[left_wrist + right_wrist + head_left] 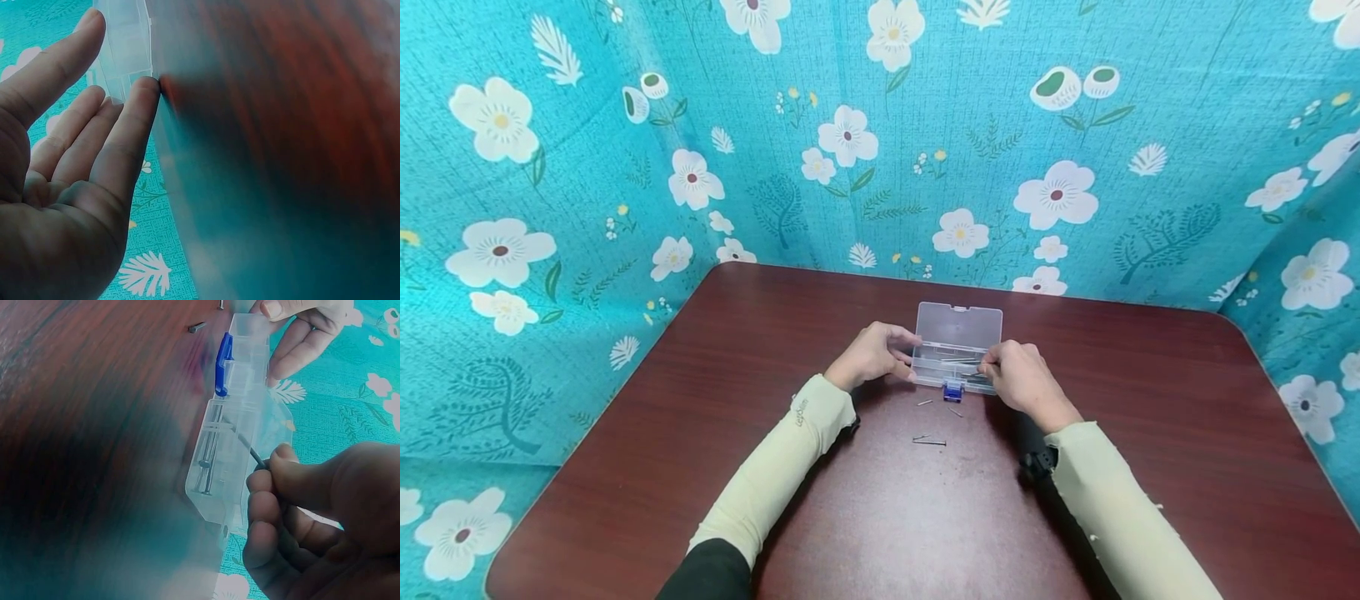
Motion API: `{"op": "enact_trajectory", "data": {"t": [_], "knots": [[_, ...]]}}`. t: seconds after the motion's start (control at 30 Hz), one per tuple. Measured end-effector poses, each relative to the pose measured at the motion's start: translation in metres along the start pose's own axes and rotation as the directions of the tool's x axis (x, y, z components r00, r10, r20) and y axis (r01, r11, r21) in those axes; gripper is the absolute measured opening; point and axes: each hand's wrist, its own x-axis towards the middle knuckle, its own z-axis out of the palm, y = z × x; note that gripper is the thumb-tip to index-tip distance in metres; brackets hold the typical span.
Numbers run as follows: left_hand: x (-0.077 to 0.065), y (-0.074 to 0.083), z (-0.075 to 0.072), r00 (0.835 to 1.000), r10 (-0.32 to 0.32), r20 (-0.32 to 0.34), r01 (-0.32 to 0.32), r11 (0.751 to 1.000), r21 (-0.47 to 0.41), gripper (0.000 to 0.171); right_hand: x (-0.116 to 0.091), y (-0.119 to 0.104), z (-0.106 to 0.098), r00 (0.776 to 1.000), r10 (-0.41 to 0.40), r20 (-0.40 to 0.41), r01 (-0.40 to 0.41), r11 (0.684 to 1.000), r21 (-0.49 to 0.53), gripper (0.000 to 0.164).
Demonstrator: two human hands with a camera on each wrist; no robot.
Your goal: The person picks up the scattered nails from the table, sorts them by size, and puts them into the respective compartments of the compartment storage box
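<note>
Right fingers (263, 509) curl in a pinch; left fingers (128, 134) extend straight.

The box (958, 323) sits on the table (850, 517) between left hand (876, 353) and right hand (1027, 379), nails (929, 442) before it, curtain (850, 79) behind.

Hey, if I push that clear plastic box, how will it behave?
The clear box looks thin-walled, so probably light and fairly stiff. Low and flat-sided, it would likely slide rather than roll. Its raised lid might swing, and the nails inside could shift.
</note>
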Motion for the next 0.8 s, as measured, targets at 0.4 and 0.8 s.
{"op": "enact_trajectory", "data": {"t": [0.4, 0.8], "knots": [[0.000, 0.002, 0.000, 1.000, 0.001, 0.008, -0.001, 1.000, -0.010, 0.060, -0.002, 0.003, 0.000, 1.000, -0.007, -0.029, 0.007, 1.000, 0.011, 0.010], [0.002, -0.002, -0.001, 1.000, 0.005, 0.020, -0.005, 1.000, -0.015, 0.062, -0.014, -0.001, 0.000, 0.996, -0.064, -0.058, 0.071, 0.990, 0.119, 0.010]]}}
